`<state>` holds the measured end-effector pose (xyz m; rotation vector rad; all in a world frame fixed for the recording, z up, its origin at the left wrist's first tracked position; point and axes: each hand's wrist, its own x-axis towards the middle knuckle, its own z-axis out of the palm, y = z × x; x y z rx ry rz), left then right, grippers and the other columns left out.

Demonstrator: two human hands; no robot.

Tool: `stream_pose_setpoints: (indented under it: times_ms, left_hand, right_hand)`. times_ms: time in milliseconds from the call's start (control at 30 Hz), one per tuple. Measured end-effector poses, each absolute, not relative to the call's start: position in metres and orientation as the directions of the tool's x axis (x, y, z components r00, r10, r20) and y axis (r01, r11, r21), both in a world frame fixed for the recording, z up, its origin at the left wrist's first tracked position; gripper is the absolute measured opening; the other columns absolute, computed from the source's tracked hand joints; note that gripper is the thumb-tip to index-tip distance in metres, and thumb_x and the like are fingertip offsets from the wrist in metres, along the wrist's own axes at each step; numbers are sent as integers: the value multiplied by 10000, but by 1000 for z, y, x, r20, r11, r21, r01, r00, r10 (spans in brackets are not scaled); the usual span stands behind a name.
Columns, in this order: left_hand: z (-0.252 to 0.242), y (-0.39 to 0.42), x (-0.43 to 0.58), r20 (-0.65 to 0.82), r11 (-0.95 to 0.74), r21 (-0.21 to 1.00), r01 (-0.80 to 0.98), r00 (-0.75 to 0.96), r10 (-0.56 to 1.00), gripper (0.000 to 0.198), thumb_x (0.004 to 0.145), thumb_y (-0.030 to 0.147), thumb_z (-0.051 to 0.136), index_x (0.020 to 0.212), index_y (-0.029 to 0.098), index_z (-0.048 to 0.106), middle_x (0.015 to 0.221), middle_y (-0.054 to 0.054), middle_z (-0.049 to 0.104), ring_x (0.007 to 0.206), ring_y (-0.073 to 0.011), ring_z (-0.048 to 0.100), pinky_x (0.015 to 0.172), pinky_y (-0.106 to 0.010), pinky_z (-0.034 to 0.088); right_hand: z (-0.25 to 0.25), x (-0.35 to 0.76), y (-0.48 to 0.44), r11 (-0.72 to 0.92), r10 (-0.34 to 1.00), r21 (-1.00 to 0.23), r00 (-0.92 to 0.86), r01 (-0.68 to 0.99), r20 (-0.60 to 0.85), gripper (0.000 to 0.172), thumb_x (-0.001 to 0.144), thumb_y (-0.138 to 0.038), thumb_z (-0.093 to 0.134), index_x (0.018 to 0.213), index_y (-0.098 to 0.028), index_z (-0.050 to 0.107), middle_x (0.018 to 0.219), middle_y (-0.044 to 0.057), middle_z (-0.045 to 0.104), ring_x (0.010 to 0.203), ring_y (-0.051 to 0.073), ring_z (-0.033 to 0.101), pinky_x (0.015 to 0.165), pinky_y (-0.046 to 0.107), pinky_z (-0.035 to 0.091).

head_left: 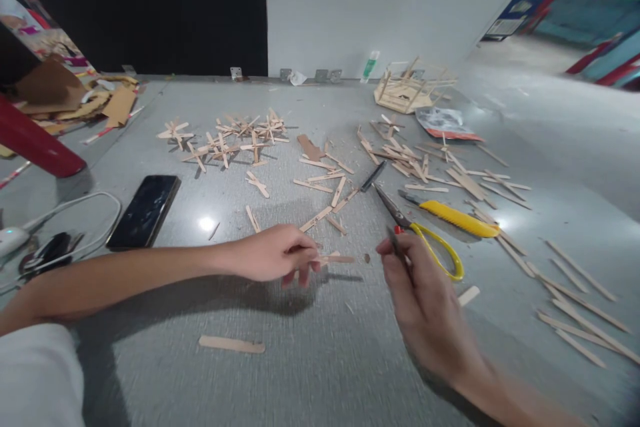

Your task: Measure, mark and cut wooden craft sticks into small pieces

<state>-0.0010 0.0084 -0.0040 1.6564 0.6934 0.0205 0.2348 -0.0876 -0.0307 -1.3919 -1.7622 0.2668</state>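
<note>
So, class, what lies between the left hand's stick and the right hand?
The head view shows a small brown fragment between the stick and the right hand; I can't tell if it's airborne.

We record a grey surface (pixel 165 340) bearing the following. Far left of centre: crossed sticks (pixel 243 133), clustered. Right of these we note a scatter of loose flat sticks (pixel 320 177), then a heap of sticks (pixel 403 159) beside a foil-like packet (pixel 447 123); behind it, a stick frame (pixel 397 99). Mid-right: yellow-handled scissors (pixel 400 215) near a yellow cutter (pixel 457 219). Far right: longer narrow sticks (pixel 583 307). Left: a dark-screened phone (pixel 144 212) near a white cable (pixel 107 195). Foreground: one single stick (pixel 232 345).
</note>
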Motion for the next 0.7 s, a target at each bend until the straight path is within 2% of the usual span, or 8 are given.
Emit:
stream_pose_setpoints:
  times_ms: [67, 133, 200, 300, 400, 500, 700]
  left_hand:
    - [-8, 20, -3, -393, -121, 863, 490, 803, 447, 346, 1074, 345, 501, 801, 165, 614, 705, -31, 693, 544, -116, 585, 574, -230, 449]
    - [-11, 27, -4, -422, -120, 848, 516, 795, 436, 275, 1073, 347, 503, 869, 183, 588, 689, -20, 692, 525, -125, 589, 570, -237, 457]
    - [-14, 31, -5, -427, -118, 847, 518, 796, 429, 256, 1069, 362, 515, 890, 190, 578, 690, -21, 698, 519, -131, 601, 571, -244, 465]
    - [-16, 31, -5, -415, -135, 846, 515, 797, 438, 257, 1052, 340, 543, 856, 181, 590, 696, -30, 706, 517, -129, 604, 573, -250, 463]
    - [-17, 32, -4, -408, -136, 853, 503, 808, 425, 262, 1034, 312, 574, 808, 180, 589, 685, -17, 695, 499, -116, 590, 575, -246, 452]
    - [-17, 35, -5, -408, -132, 868, 479, 839, 360, 301, 1018, 314, 603, 749, 178, 615, 672, -6, 665, 514, -107, 585, 578, -237, 439]
    - [-16, 39, -6, -405, -206, 861, 466, 871, 277, 291, 988, 261, 599, 712, 181, 641, 605, 13, 592, 495, -102, 511, 531, -232, 387]
  right_hand:
    - [-37, 241, -81, 528, 799, -376, -296, 762, 523, 180, 1076, -180, 454, 997, -238, 606, 806, 37, 721, 659, 177, 697, 593, 273, 525]
    - [-44, 245, -78, 655, 713, -192, -514, 731, 476, 209, 1081, -135, 436, 1131, -198, 628, 837, 56, 758, 644, 183, 707, 565, 281, 506]
    - [-50, 245, -78, 688, 683, -91, -600, 720, 417, 246, 1086, -111, 407, 1206, -144, 620, 813, 62, 755, 622, 188, 701, 536, 287, 494]
    - [-55, 242, -79, 689, 666, 17, -643, 724, 377, 299, 1066, -59, 369, 1156, -113, 649, 745, 52, 707, 583, 191, 664, 515, 299, 490]
    - [-55, 239, -79, 695, 635, 77, -661, 714, 399, 337, 1037, -35, 386, 1200, -123, 668, 820, 81, 736, 647, 205, 678, 574, 310, 527]
    - [-54, 239, -78, 730, 607, 67, -691, 680, 394, 370, 1029, -34, 394, 1284, -130, 645, 865, 82, 753, 683, 203, 680, 631, 314, 553]
    - [-56, 240, -78, 783, 555, 75, -748, 617, 364, 371, 1031, -32, 388, 1302, -95, 634, 693, 19, 648, 544, 181, 593, 497, 321, 455]
